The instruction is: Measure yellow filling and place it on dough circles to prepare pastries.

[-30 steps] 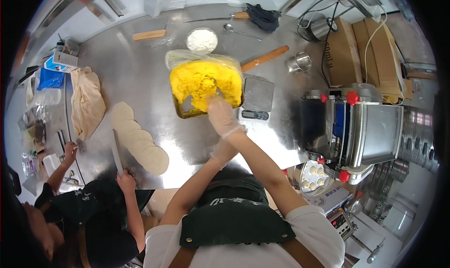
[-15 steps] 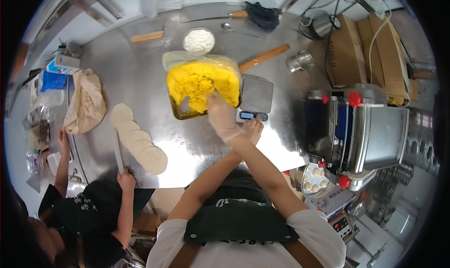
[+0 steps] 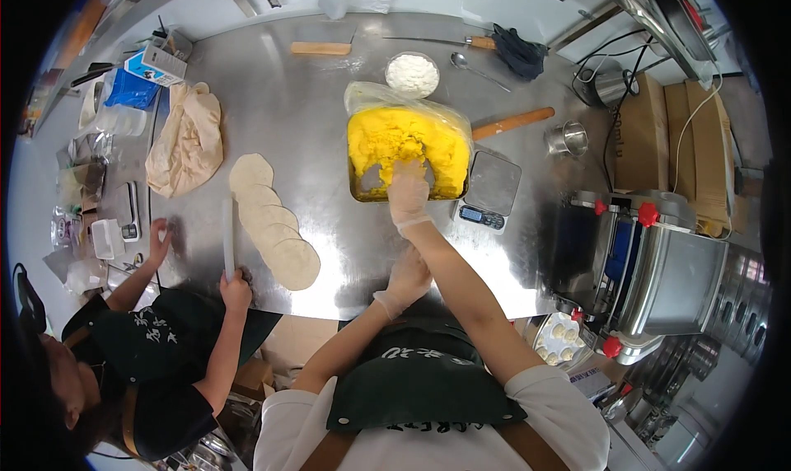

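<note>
My gloved right hand [image 3: 408,197] reaches into a shallow tray of crumbly yellow filling [image 3: 441,133], its fingertips obscured there. My gloved left hand [image 3: 405,277] is below the tray, tucked against my right forearm, which partly hides its fingers. Just right of the tray sits a digital scale [image 3: 491,189]. Crumpled clear plastic [image 3: 371,97] lies along the tray's back edge, and a bowl of white stuff [image 3: 412,74] stands behind it.
A co-worker's hand [image 3: 235,294] grips a long pale blade [image 3: 228,238] beside overlapping dough rounds [image 3: 268,220]. A cloth sack [image 3: 183,141] lies left. A wooden stick [image 3: 513,123], metal cup [image 3: 568,139] and steel machine [image 3: 671,277] are to the right.
My left hand has drawn back from the scale toward me. My right hand stays in the filling. The view has shifted, and the co-worker's free hand has moved.
</note>
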Demonstrator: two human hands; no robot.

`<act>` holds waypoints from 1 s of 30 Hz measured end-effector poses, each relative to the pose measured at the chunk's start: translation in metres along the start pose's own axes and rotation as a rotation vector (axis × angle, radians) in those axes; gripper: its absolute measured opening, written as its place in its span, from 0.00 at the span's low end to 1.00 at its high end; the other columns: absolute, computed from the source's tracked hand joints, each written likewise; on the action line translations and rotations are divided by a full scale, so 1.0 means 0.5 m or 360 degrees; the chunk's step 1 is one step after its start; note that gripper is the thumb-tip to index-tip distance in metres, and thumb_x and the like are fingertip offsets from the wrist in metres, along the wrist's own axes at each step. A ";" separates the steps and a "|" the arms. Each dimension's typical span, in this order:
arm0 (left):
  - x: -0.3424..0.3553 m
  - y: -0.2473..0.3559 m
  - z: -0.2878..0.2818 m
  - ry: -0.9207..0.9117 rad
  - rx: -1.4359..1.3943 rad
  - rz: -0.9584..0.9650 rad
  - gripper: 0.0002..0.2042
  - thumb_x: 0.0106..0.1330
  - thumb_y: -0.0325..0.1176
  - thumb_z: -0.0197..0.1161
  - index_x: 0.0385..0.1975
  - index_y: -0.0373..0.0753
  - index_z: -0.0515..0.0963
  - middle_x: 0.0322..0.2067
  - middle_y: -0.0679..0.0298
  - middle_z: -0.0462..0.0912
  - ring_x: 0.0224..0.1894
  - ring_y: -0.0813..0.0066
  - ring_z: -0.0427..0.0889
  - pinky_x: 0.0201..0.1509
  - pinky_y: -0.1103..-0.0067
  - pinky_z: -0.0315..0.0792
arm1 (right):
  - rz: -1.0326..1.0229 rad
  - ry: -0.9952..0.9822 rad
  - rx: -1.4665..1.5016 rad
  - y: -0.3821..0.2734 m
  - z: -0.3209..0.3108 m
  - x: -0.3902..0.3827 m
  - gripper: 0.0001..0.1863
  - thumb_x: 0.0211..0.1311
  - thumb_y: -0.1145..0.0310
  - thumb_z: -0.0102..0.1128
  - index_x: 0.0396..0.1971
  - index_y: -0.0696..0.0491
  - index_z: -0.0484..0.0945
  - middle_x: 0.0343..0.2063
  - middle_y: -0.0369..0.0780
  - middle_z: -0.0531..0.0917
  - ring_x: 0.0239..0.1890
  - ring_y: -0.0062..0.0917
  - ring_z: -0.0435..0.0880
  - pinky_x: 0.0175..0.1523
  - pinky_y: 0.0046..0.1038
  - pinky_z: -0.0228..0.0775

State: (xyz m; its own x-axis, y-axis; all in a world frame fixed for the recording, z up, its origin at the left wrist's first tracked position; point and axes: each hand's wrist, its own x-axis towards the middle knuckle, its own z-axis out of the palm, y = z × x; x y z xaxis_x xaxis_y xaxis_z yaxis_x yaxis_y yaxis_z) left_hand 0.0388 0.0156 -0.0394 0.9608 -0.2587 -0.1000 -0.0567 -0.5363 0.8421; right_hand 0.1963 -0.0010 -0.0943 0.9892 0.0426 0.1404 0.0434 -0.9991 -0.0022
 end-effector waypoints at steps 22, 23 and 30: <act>0.058 -0.039 -0.140 0.0394 0.0827 0.0082 0.21 0.57 0.26 0.60 0.54 0.38 0.75 0.40 0.55 0.78 0.47 0.59 0.75 0.59 0.65 0.66 | 0.0590 -0.1128 0.1795 0.192 -0.121 0.007 0.36 0.50 0.65 0.73 0.58 0.61 0.68 0.53 0.48 0.77 0.54 0.36 0.77 0.50 0.32 0.74; 0.093 -0.002 -0.150 0.0565 0.0372 -0.0056 0.21 0.58 0.27 0.62 0.55 0.38 0.74 0.40 0.57 0.79 0.46 0.61 0.77 0.55 0.68 0.69 | 0.0430 -0.0994 0.1671 0.204 -0.119 -0.002 0.34 0.49 0.65 0.73 0.55 0.60 0.70 0.50 0.50 0.79 0.52 0.39 0.79 0.54 0.34 0.71; 0.203 -0.042 -0.160 0.0284 -0.1198 -0.0363 0.17 0.67 0.30 0.61 0.55 0.36 0.73 0.42 0.64 0.79 0.43 0.78 0.78 0.45 0.83 0.73 | -0.0141 -0.0780 0.1478 0.176 -0.222 -0.020 0.23 0.55 0.74 0.66 0.51 0.57 0.70 0.47 0.47 0.80 0.52 0.37 0.79 0.57 0.29 0.68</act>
State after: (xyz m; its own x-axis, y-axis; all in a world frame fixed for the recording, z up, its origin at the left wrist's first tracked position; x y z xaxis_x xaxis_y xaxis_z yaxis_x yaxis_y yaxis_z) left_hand 0.1594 0.0648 -0.0246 0.9591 -0.0417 -0.2801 0.2832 0.1409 0.9487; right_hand 0.1746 -0.0905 0.0140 0.9167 0.3209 -0.2381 0.0036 -0.6024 -0.7982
